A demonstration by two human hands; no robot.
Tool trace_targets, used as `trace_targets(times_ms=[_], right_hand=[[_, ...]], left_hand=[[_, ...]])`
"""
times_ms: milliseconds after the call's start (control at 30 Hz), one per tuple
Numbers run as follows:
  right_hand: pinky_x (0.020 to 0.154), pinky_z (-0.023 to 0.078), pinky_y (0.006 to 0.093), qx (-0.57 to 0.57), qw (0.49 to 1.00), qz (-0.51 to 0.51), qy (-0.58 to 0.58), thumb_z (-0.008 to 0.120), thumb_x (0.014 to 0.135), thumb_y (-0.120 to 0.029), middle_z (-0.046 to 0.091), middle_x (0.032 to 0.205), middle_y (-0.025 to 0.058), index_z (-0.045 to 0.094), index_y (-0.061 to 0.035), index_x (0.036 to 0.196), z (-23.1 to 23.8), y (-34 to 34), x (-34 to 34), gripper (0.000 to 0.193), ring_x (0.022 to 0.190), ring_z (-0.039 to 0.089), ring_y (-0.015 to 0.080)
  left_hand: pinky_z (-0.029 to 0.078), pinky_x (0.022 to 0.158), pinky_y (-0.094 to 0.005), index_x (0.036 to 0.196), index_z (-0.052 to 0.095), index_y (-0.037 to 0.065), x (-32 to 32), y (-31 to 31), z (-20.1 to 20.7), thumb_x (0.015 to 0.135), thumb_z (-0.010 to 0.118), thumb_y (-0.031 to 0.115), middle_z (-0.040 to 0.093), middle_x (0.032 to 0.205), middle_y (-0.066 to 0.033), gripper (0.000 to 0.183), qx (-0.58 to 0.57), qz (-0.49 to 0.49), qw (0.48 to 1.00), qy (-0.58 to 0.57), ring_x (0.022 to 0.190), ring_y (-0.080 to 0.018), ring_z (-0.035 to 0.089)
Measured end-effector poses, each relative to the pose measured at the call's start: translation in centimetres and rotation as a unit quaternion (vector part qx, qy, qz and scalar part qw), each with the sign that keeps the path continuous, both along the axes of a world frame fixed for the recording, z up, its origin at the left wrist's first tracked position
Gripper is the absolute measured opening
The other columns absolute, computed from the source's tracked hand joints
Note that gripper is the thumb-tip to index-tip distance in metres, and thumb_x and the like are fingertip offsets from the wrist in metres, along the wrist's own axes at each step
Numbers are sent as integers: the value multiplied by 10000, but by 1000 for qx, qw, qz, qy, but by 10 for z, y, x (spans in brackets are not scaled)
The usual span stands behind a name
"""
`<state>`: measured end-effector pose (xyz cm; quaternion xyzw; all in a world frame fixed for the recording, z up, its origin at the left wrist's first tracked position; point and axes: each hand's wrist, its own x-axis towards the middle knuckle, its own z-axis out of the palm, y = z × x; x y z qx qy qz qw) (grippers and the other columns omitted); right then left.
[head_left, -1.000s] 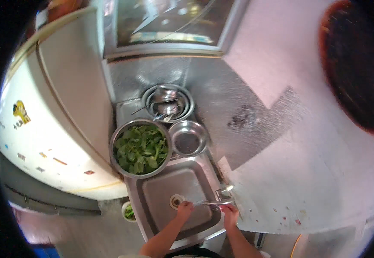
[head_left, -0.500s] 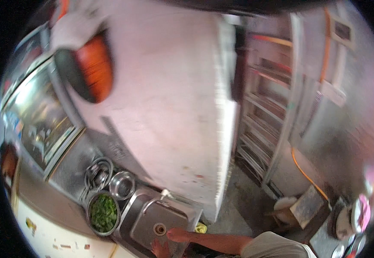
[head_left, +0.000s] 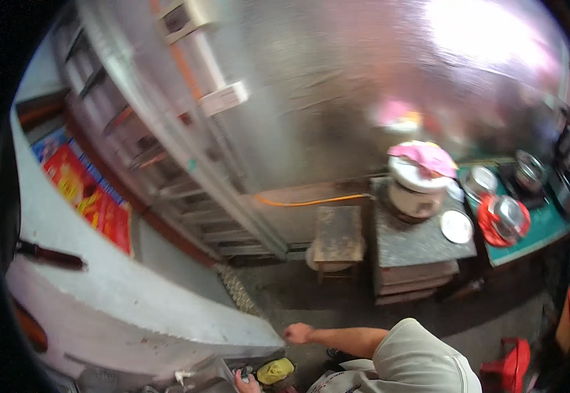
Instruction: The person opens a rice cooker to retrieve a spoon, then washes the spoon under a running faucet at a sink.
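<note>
My right hand (head_left: 298, 333) is stretched out to the left past the end of a white wall, its fingers curled in. Whatever is in it, if anything, is hidden. Lower down, my left hand (head_left: 247, 382) is beside the edge of the steel sink (head_left: 216, 376), partly cut off by the picture's lower edge. Its fingers curl against a small dark grey thing too unclear to name. Close to its right lies a crumpled yellow thing (head_left: 275, 371), perhaps a cloth or bag. A white tap (head_left: 183, 376) stands at the sink's back edge.
The low white wall (head_left: 186, 314) borders the left. Beyond stand a metal ladder (head_left: 193, 164), a small stool (head_left: 338, 232), a grey table (head_left: 396, 245) bearing a lidded pot (head_left: 419, 187), and a green table (head_left: 547, 229) with pans. A red stool (head_left: 514, 363) is at lower right.
The view has swung right, bringing the tables into sight and taking the bowl of greens and most of the sink out. My right hand has left the sink; the left has gone from spread to curled.
</note>
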<state>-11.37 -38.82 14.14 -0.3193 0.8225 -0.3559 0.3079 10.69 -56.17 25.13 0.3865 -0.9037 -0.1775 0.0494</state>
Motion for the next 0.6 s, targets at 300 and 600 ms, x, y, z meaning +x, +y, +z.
trace_targets(times_ms=[300, 600], right_hand=[[883, 492, 412, 276, 727, -606, -171, 564, 749, -244, 638, 1120, 171, 670, -22, 1041, -41, 450, 171, 383, 1059, 609, 324], [785, 520, 394, 327, 419, -837, -129, 556, 735, -110, 674, 941, 213, 648, 53, 944, -24, 664, 449, 281, 930, 656, 327]], left_hand=[[389, 969, -434, 1214, 530, -8, -17, 40, -52, 849, 585, 312, 569, 1183, -205, 488, 89, -176, 980, -43, 1107, -361, 515], [418, 921, -427, 1143, 568, -6, -31, 169, -123, 847, 598, 304, 598, 1097, -196, 429, 173, -329, 920, -123, 1049, -321, 539]])
